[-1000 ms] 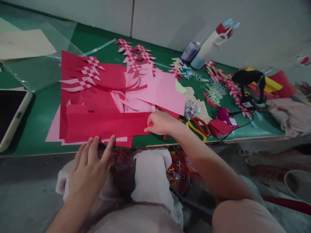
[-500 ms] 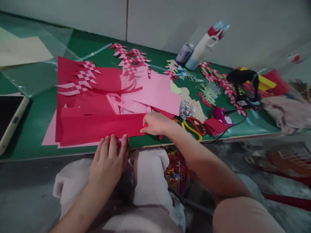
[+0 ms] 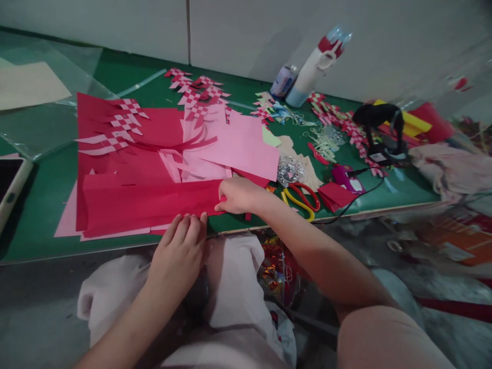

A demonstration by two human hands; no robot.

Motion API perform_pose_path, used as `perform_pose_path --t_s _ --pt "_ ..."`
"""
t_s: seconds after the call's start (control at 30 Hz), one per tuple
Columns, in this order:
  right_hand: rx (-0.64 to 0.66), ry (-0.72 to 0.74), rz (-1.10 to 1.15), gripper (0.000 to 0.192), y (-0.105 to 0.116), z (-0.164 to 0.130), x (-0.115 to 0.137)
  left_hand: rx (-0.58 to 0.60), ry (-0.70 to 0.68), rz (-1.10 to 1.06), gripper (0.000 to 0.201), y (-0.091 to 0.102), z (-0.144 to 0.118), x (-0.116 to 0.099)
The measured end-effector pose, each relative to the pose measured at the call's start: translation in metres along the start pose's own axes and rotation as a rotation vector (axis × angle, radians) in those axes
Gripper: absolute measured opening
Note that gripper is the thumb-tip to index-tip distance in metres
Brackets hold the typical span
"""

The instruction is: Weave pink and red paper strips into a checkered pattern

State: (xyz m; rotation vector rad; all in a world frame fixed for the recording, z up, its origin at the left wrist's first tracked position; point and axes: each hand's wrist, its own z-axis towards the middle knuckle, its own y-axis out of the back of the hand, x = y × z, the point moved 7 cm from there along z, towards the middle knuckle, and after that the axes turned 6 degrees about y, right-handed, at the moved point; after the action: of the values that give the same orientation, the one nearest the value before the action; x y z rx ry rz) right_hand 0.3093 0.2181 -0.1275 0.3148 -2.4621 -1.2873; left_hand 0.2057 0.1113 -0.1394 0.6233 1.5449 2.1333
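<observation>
A folded strip of red paper [image 3: 154,202] runs along the front of the green table. My right hand [image 3: 238,196] is closed at its right end, thumb and curled fingers pinching the paper. Fingers stretched out, my left hand [image 3: 179,251] rests at the table's front edge, fingertips at the lower edge of the strip; its thumb is hidden. Behind the strip lies a larger red sheet [image 3: 161,120], with woven pink-and-red checkered paper pieces [image 3: 123,123] and loose strips on it. A pink sheet [image 3: 249,141] overlaps its right side.
Right of my right hand lie scissors [image 3: 302,202] with red and yellow handles, small folded red paper [image 3: 336,196] and a purple device [image 3: 346,178] with a cable. A can [image 3: 283,82] and a bottle [image 3: 313,69] stand by the wall. A phone [image 3: 13,187] lies far left.
The view has shifted, so the table's things appear farther left. My left hand has slid right along the paper's lower edge, closer to my right hand, which keeps its pinch.
</observation>
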Motion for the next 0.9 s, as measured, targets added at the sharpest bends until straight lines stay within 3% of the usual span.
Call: perform_pose_path --t_s 0.43,0.63,0.73,0.8,0.87,0.9 --pt "-0.001 0.027 0.004 0.029 0.002 0.0 0.0 0.088 0.001 0.064 0.049 -0.003 0.012 -0.006" --pt "-0.004 0.04 0.009 0.027 0.003 0.0 0.0 0.1 0.028 -0.02 0.049 0.0 0.013 -0.007" --pt "-0.014 0.058 0.029 0.026 0.001 0.0 -0.002 0.027 0.062 -0.112 0.047 0.008 0.006 0.005" --pt "-0.035 0.086 0.058 0.025 0.001 0.0 -0.004 -0.085 0.119 -0.17 0.043 0.018 -0.004 0.022" --pt "-0.057 0.103 0.115 0.023 0.003 -0.003 -0.007 -0.227 0.245 -0.21 0.033 0.029 -0.02 0.048" --pt "-0.071 0.106 0.158 0.022 0.005 -0.005 -0.009 -0.288 0.375 -0.205 0.027 0.033 -0.029 0.066"
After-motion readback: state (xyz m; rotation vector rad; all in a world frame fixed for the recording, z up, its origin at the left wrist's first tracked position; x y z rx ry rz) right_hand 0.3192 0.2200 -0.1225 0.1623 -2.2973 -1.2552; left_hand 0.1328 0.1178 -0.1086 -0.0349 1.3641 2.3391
